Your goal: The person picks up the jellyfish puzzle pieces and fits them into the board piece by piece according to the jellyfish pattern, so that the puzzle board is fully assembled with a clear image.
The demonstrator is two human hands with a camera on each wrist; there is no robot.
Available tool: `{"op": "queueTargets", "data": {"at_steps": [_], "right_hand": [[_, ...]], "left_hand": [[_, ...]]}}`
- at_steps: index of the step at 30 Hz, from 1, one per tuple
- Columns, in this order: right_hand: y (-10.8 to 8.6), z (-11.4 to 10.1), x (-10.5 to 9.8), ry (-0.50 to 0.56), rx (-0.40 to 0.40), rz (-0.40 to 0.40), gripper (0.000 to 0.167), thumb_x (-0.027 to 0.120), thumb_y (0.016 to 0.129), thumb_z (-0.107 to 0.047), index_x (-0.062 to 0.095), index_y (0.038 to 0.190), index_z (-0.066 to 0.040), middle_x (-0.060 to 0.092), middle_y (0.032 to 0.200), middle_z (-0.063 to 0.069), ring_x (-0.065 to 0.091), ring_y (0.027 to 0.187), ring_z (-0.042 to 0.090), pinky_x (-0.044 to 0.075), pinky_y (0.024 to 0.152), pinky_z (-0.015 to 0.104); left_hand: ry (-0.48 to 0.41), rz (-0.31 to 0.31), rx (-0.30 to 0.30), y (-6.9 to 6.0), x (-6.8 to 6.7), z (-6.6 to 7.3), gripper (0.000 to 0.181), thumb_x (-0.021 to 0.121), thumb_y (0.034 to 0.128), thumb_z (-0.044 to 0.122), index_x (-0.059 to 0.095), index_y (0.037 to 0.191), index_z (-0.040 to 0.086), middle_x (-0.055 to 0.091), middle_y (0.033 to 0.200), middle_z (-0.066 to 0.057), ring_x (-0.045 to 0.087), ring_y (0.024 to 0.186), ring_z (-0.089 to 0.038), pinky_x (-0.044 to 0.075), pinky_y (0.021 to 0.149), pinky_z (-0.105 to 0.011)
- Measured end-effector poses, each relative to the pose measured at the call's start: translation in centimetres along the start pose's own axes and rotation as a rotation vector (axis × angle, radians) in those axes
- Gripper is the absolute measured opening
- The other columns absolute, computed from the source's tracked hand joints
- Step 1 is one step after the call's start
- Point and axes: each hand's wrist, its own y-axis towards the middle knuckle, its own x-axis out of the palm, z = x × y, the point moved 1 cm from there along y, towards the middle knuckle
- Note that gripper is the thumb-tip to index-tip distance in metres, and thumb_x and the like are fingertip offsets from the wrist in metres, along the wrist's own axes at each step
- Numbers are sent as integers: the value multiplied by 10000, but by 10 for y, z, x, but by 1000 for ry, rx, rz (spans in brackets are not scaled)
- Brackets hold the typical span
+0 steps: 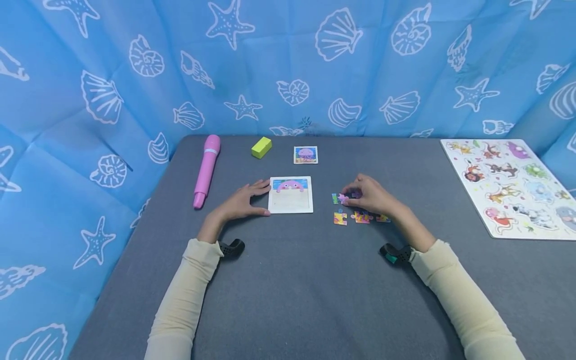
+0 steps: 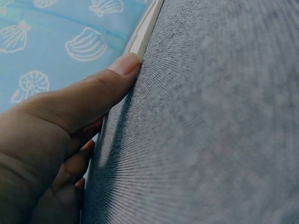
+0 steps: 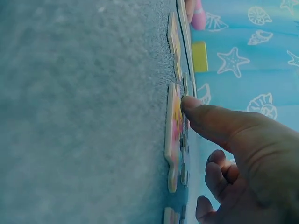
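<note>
A white puzzle frame [image 1: 290, 202] lies flat, its top strip filled with a pink creature on blue. My left hand [image 1: 240, 202] rests at the frame's left side, fingers spread, thumb at the lower left corner. In the left wrist view that thumb [image 2: 100, 91] touches the frame's edge. To the right, my right hand [image 1: 371, 196] pinches a purple puzzle piece [image 1: 343, 198] between thumb and fingers, low over the table beside a green-blue piece [image 1: 335, 199]. Yellow and pink pieces [image 1: 340, 218] lie in a row just in front. Some pieces are partly hidden beneath the right hand.
A small picture card [image 1: 305, 155] and a yellow-green block [image 1: 261, 147] lie farther back. At the left is a pink microphone-shaped toy [image 1: 207, 170]. A white animal board [image 1: 508, 187] covers the right side. A blue shell-print cloth [image 1: 288, 65] hangs behind the grey table [image 1: 297, 295].
</note>
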Motion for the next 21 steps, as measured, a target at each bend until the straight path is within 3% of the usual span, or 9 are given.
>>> {"op": "queueTargets", "data": {"at_steps": [8,12,21], "right_hand": [[21,-14,7,33,24,12,256,727,781,-214,682,974,-51,503,848,96,395,739,191,309,646,291],[38,-30,14,67,-18,24,251,735,770,-198,675,962,-48,494,838,100,385,733,196,309,655,298],[71,-66,37,85,-105,-38,261,732,776,-197,670,976,-41,517,857,119,415,742,199,343,662,304]], "left_hand": [[-4,7,-7,-2,1,-3,802,721,771,378,333,1426,127,224,1530,-7,131,1430,-223,43,1161,-452],[2,16,-1,-1,2,-5,802,718,772,386,333,1425,126,226,1530,-12,134,1429,-233,47,1158,-466],[4,24,7,1,3,-6,785,722,772,370,347,1418,130,235,1526,1,141,1428,-213,46,1160,-458]]}}
